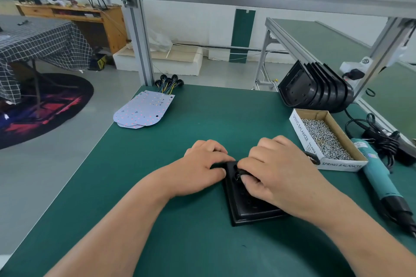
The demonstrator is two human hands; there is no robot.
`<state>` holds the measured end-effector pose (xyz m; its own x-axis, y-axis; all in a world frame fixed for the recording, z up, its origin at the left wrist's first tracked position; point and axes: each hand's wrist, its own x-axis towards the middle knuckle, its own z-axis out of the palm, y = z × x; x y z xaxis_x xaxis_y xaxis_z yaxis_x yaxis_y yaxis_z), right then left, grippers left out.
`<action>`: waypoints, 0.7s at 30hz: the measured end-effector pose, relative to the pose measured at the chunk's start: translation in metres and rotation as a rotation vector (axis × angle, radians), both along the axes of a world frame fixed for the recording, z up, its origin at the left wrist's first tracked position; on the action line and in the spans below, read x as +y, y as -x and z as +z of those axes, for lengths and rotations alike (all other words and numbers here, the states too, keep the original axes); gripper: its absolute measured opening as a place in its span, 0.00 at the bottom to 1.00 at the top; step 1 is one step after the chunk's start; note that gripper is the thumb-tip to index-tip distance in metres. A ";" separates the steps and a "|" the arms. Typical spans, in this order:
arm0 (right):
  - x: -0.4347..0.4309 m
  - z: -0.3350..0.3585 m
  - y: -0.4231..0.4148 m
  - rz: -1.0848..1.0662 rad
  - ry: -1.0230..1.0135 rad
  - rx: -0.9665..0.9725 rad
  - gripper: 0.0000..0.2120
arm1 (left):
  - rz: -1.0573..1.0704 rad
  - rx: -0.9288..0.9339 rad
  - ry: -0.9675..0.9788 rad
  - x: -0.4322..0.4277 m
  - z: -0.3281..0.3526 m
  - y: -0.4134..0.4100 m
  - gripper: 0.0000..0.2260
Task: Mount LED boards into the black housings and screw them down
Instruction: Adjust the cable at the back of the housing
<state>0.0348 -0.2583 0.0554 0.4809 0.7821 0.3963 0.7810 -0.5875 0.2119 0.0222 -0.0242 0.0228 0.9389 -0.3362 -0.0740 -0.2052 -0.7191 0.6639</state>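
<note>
Green bench mat (180, 164), black housing (249, 207), white LED boards (144, 109), teal screwdriver (378, 177), and a black-and-white checked tablecloth (42, 38) at upper left.

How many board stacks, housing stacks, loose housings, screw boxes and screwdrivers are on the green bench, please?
Board stack: 1
Housing stack: 1
Loose housing: 1
Screw box: 1
Screwdriver: 1
Total: 5

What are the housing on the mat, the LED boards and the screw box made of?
Housing: black, semi-matte, moulded-looking stepped rim; plastic or coated metal, can't tell.
LED boards: thin flat white-faced sheets, likely aluminium-core or laminate; edge unclear.
Screw box: cardboard, brown inside, white printed outside.
Screws: shiny silver metal.
</note>
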 end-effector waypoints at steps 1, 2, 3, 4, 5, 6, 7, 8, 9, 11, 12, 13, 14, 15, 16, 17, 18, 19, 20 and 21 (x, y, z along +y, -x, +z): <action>0.004 0.001 0.001 -0.028 -0.020 0.016 0.10 | 0.000 -0.002 0.000 0.000 0.000 0.000 0.17; 0.007 0.002 0.002 -0.050 -0.028 0.046 0.10 | 0.000 -0.006 -0.002 0.000 0.001 0.001 0.17; 0.008 0.002 0.002 -0.063 -0.028 0.087 0.10 | 0.000 -0.013 -0.006 0.000 0.001 0.001 0.16; 0.007 0.003 0.002 -0.067 -0.020 0.140 0.11 | -0.002 -0.017 -0.008 -0.001 0.002 0.002 0.17; 0.004 0.005 0.001 -0.064 -0.006 0.202 0.12 | -0.003 -0.017 -0.003 -0.002 0.003 0.002 0.17; 0.000 0.008 0.000 -0.061 0.013 0.260 0.14 | 0.000 -0.016 0.003 -0.002 0.004 0.003 0.17; -0.004 0.009 -0.002 -0.058 0.034 0.309 0.16 | 0.002 -0.018 0.003 -0.002 0.005 0.004 0.17; -0.007 0.011 -0.003 -0.053 0.050 0.345 0.18 | 0.002 -0.021 -0.008 -0.002 0.006 0.004 0.17; -0.009 0.011 -0.004 -0.048 0.054 0.373 0.20 | 0.001 -0.029 -0.030 -0.002 0.006 0.005 0.17; -0.012 0.010 -0.005 -0.036 0.023 0.405 0.19 | 0.014 -0.075 -0.070 -0.003 0.006 0.004 0.13; -0.013 0.009 -0.006 -0.032 -0.011 0.417 0.17 | 0.045 -0.101 -0.078 -0.003 0.006 0.005 0.12; -0.014 0.007 -0.007 -0.034 -0.052 0.433 0.16 | 0.089 -0.114 -0.075 -0.004 0.006 0.005 0.14; -0.015 0.006 -0.008 -0.039 -0.094 0.448 0.15 | 0.139 -0.113 -0.047 -0.004 0.006 0.005 0.16; -0.015 0.006 -0.010 -0.042 -0.135 0.457 0.14 | 0.189 -0.093 0.004 -0.004 0.006 0.005 0.18; -0.015 0.005 -0.011 -0.045 -0.184 0.460 0.13 | 0.235 -0.068 0.066 -0.004 0.006 0.005 0.20; -0.016 0.005 -0.011 -0.051 -0.245 0.467 0.12 | 0.271 -0.025 0.132 -0.005 0.007 0.004 0.21; -0.017 0.005 -0.012 -0.061 -0.313 0.478 0.12 | 0.298 0.026 0.203 -0.006 0.008 0.004 0.21; -0.018 0.005 -0.012 -0.073 -0.379 0.489 0.13 | 0.311 0.082 0.277 -0.006 0.008 0.003 0.17; -0.019 0.006 -0.012 -0.086 -0.427 0.497 0.14 | 0.302 0.145 0.359 -0.008 0.010 0.004 0.12; -0.021 0.007 -0.013 -0.101 -0.452 0.504 0.15 | 0.277 0.215 0.452 -0.010 0.011 0.004 0.12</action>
